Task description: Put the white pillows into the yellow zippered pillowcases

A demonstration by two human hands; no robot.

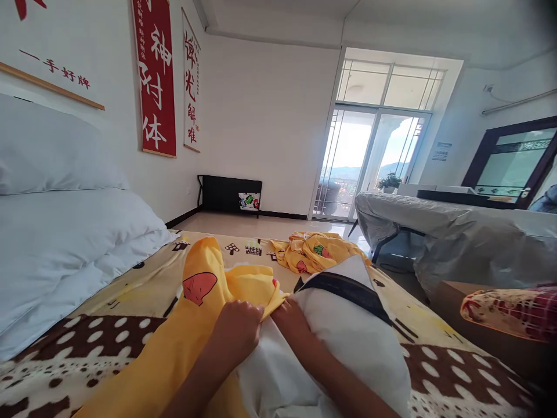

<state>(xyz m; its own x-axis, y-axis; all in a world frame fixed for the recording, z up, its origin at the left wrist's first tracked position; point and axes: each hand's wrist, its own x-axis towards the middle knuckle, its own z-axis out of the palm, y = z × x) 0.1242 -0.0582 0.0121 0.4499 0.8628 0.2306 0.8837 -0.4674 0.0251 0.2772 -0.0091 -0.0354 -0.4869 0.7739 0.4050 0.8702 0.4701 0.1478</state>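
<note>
A yellow pillowcase with a pinkish carrot-like print spreads over the bed in front of me, its upper part standing up in folds. My left hand is closed in a fist on the edge of the yellow cloth. Right beside it, my right hand pinches the same edge where the cloth is drawn to a narrow fold. A plump white pillow lies under and right of my right forearm, with a dark strip across its upper corner. Part of the pillow is hidden by the yellow cloth and my arms.
Beyond my hands, a crumpled yellow printed cloth lies on the patterned blanket. Stacked white pillows rest against the left wall. At right stand a plastic-covered table and a brown box with a red checked cloth.
</note>
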